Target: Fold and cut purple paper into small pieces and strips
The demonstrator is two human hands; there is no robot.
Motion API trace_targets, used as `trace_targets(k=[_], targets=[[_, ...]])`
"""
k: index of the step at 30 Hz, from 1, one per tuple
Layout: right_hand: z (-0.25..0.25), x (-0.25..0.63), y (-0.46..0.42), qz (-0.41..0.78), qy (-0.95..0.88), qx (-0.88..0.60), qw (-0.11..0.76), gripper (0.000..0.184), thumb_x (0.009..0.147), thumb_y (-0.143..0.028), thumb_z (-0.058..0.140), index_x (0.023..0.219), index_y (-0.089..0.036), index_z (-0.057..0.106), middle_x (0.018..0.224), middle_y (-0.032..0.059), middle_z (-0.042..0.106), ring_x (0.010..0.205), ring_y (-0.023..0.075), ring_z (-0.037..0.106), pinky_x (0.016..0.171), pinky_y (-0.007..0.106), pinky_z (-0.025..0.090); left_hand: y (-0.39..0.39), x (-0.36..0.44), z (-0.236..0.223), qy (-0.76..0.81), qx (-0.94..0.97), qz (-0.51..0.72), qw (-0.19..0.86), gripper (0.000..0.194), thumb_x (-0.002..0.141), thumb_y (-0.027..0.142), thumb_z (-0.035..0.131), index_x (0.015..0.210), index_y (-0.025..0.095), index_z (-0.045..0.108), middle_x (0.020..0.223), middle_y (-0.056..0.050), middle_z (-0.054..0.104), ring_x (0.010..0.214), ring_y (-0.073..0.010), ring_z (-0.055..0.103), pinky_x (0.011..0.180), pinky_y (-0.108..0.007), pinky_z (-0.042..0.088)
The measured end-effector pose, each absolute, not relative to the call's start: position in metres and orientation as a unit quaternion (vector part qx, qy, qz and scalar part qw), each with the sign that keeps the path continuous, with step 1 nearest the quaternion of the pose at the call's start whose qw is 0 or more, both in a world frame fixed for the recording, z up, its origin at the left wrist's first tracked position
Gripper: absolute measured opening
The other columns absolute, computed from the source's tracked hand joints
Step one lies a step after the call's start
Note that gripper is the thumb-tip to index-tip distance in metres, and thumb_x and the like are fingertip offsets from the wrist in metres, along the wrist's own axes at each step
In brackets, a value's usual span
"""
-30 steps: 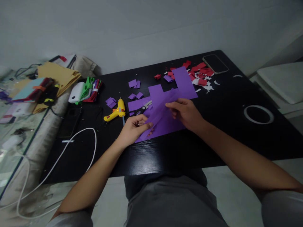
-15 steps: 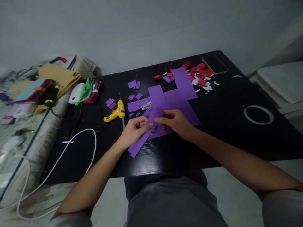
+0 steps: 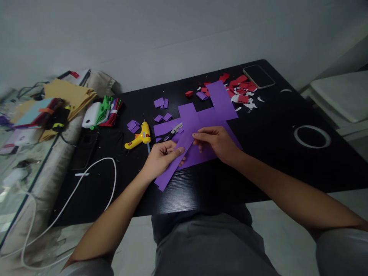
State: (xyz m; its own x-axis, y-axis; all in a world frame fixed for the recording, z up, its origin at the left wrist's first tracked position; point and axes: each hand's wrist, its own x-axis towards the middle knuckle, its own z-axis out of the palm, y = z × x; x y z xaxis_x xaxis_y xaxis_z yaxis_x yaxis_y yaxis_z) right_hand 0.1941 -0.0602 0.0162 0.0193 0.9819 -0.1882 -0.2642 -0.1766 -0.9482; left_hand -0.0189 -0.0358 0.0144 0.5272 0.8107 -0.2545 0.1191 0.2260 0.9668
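Observation:
A long purple paper strip slants across the middle, and its lower end looks doubled. My left hand is closed on it, thumb on top and fingers beneath. My right hand pinches the strip's right edge near its upper end between thumb and fingers. Under and behind my hands lie larger purple paper sheets, with another purple piece farther back. Scissors with black handles rest on the purple paper just beyond my left hand. A yellow hot glue gun lies to their left.
Small purple paper pieces lie in piles at the back. Red and white paper scraps spread beside a phone at back right. A tape ring is at right. A white cable loops over the left side.
My right hand has shifted slightly up along the strip's edge. The strip's upper end, curled over before, now lies flatter. My left hand keeps its hold.

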Motion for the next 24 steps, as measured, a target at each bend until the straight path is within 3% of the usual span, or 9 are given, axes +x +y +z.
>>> trace_targets(k=[6,13,16,21,24], targets=[[0.013,0.224,-0.036,0.542,-0.330,-0.501,0.589,0.015,0.072,-0.025,0.081,0.062,-0.017,0.073,0.066,0.0026,0.067,0.055,0.0106,0.057,0.051,0.024,0.050,-0.030,-0.022,0.017,0.404,0.598,0.243,0.648,0.031,0.084,0.041,0.080,0.076,0.015,0.065,0.064,-0.003,0.074,0.052,-0.0121,0.066,0.053,-0.021,0.051],[0.008,0.247,-0.020,0.497,-0.263,-0.531,0.634,0.012,0.073,-0.023,0.076,0.065,-0.019,0.068,0.066,0.0014,0.064,0.055,0.0103,0.052,0.052,0.024,0.049,-0.019,-0.030,0.014,0.423,0.604,0.280,0.615,0.032,0.081,0.041,0.081,0.080,0.014,0.065,0.068,-0.006,0.076,0.057,-0.0149,0.071,0.059,-0.024,0.058],[0.007,0.248,-0.019,0.521,-0.239,-0.523,0.631,0.014,0.073,-0.027,0.078,0.069,-0.021,0.066,0.067,0.0005,0.064,0.055,0.0106,0.052,0.052,0.024,0.049,-0.017,-0.033,0.012,0.437,0.611,0.340,0.565,0.034,0.083,0.045,0.080,0.083,0.014,0.066,0.069,-0.005,0.075,0.058,-0.0141,0.071,0.059,-0.024,0.059],[0.020,0.251,-0.027,0.608,-0.251,-0.475,0.585,0.011,0.065,-0.024,0.069,0.063,-0.022,0.058,0.069,0.0016,0.068,0.057,0.0133,0.057,0.056,0.027,0.049,-0.011,-0.036,0.011,0.463,0.607,0.416,0.493,0.035,0.087,0.049,0.076,0.096,0.018,0.062,0.055,0.004,0.067,0.041,-0.0104,0.058,0.045,-0.020,0.049],[0.029,0.252,-0.035,0.677,-0.312,-0.423,0.515,0.012,0.062,-0.033,0.063,0.066,-0.023,0.067,0.070,0.0052,0.072,0.058,0.0195,0.062,0.053,0.032,0.049,-0.008,-0.037,0.016,0.427,0.568,0.457,0.535,0.033,0.085,0.044,0.076,0.100,0.018,0.063,0.065,0.000,0.072,0.054,-0.0134,0.068,0.057,-0.024,0.057]])
